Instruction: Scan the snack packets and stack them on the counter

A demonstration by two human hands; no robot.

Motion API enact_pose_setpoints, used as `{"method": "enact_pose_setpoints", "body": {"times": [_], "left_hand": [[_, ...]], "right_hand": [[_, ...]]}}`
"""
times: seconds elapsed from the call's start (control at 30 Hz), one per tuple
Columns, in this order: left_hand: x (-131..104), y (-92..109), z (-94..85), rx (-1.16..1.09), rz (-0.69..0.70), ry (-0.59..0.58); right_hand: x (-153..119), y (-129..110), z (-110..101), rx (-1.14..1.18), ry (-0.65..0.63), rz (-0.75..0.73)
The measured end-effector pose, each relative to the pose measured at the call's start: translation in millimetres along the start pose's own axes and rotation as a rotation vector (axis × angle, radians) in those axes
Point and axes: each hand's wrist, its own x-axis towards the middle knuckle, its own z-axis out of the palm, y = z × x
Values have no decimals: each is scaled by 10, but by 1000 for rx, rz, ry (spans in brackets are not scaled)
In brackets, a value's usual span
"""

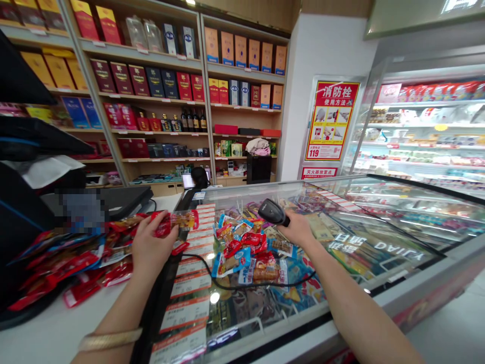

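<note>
My left hand (155,242) is closed on a small red snack packet (163,224) above the left edge of the glass-topped freezer. In my right hand (297,227) is a black handheld scanner (272,211), its head pointing left over the glass. A black cable (242,286) loops across the glass. Several small red and blue snack packets (232,260) lie on the freezer top below the scanner. Beside my left hand, a larger heap of red packets (78,263) rests on the white counter.
The glass-topped freezer (401,298) stretches away to the right. A dark monitor (22,65) stands at the left of the white counter (94,323). Shelves of boxes (151,50) and a red fire-hydrant sign (333,121) are behind. A person's dark hair (200,178) shows beyond the freezer.
</note>
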Motion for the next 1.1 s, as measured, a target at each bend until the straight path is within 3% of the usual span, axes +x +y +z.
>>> {"method": "enact_pose_setpoints", "body": {"times": [0.17, 0.23, 0.4, 0.5, 0.6, 0.77, 1.1], "left_hand": [[-116, 155, 100, -237, -123, -107], [-151, 242, 151, -446, -321, -150], [-139, 397, 221, -1188, -1031, -157], [-136, 432, 222, -1389, -1261, -165], [-179, 445, 240, -1424, -1323, -169], [-240, 450, 290, -1370, -1297, -229], [-216, 399, 343, -1317, -1278, -217]], "right_hand": [[-30, -78, 11, 146, 7, -200], [-45, -108, 28, 196, 16, -274], [-71, -164, 62, 268, 9, -357], [-89, -205, 72, 287, 13, -395], [-120, -273, 68, 327, 57, -483], [-185, -414, 19, 403, 65, -644], [-216, -470, -37, 434, -33, -643]]}}
